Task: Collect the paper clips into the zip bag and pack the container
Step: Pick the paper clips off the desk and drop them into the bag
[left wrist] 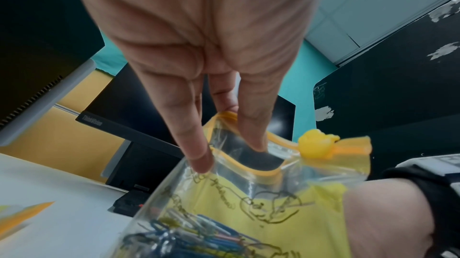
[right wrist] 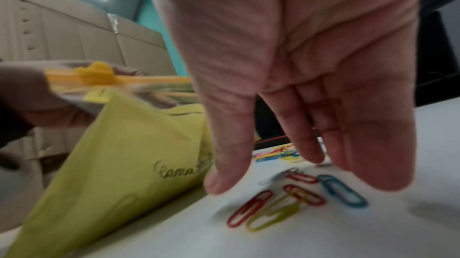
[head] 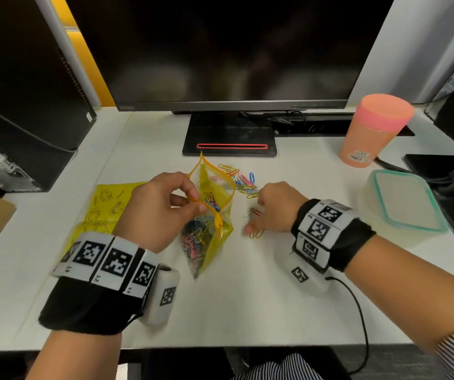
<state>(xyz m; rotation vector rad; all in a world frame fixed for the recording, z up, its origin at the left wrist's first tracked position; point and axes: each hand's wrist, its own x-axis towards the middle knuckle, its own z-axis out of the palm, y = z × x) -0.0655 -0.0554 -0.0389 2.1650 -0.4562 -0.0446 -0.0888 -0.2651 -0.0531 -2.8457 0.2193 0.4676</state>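
**Loose clips, a slack bag mouth**

The left hand pinches the orange rim of the yellow-and-clear plastic zip bag, holding its mouth open above the white counter; many coloured wire paper clips already sit inside, more lie just beyond and to its right. The right hand hovers empty, fingers relaxed, over a few strays. If the rim slips, the bag could sag and spill. The clear lidded container with green seal, far right, waits unpacked.
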